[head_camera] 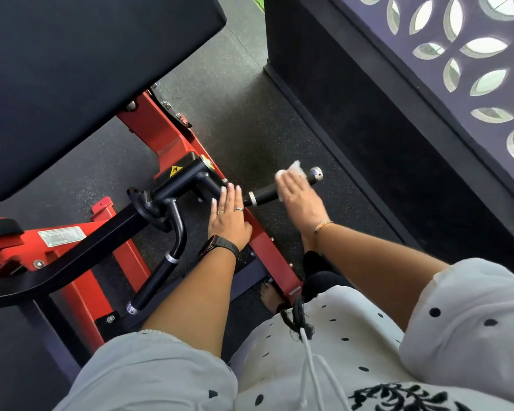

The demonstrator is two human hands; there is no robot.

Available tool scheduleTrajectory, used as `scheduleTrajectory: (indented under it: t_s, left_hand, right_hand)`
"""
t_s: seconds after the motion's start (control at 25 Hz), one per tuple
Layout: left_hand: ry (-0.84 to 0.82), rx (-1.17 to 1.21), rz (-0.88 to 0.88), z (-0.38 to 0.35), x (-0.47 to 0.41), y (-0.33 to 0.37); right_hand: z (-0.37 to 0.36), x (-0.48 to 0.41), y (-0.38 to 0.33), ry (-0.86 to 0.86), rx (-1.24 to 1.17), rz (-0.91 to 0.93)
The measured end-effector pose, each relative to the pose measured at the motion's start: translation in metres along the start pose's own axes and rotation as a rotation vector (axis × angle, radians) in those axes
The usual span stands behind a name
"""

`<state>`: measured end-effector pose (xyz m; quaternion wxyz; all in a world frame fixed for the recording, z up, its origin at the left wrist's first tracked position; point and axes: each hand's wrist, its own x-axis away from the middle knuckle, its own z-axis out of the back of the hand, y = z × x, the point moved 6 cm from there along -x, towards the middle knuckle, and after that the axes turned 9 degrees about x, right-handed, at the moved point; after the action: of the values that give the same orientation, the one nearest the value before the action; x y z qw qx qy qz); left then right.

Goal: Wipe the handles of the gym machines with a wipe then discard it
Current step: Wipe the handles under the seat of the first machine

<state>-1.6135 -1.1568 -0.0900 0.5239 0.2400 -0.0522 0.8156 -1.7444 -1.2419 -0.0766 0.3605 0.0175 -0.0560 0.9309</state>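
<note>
Gripping wipe (291, 170) on outer end of handle (264, 197) with right hand (297, 200); resting left hand (227, 221) flat on bar (204, 178) beside it. Risks leaving underside (hidden here) dirty if rubbing only from above.

Looks like a gym, out on the training floor. Across the left of the frame: a strength machine with a red steel frame (161, 134), bolted joints and a black lever arm (101, 232). At the upper left, a broad black padded cushion (86, 69). Near the centre, a yellow warning sticker (175, 169) by the pivot. Just right of centre, a black grip handle (264, 197) with a chrome end cap; at the lower left, a second handle (152, 289) of the same kind. At the left edge, a maker's plate (61, 235). Underfoot, dark speckled rubber flooring (235, 114). At the upper right, a purple screen (428, 69) with leaf-shaped cutouts.
</note>
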Motion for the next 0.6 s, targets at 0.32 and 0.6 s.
scheduleTrajectory:
  t_s: [0.32, 0.6]
  left_hand:
    - [-0.063, -0.024, -0.116, 0.002, -0.011, 0.022]
    - [-0.052, -0.049, -0.157, -0.001, -0.017, 0.035]
  right_hand:
    - [-0.012, 0.025, 0.018, -0.026, -0.004, -0.009]
    - [-0.006, -0.011, -0.008, -0.114, -0.165, -0.009]
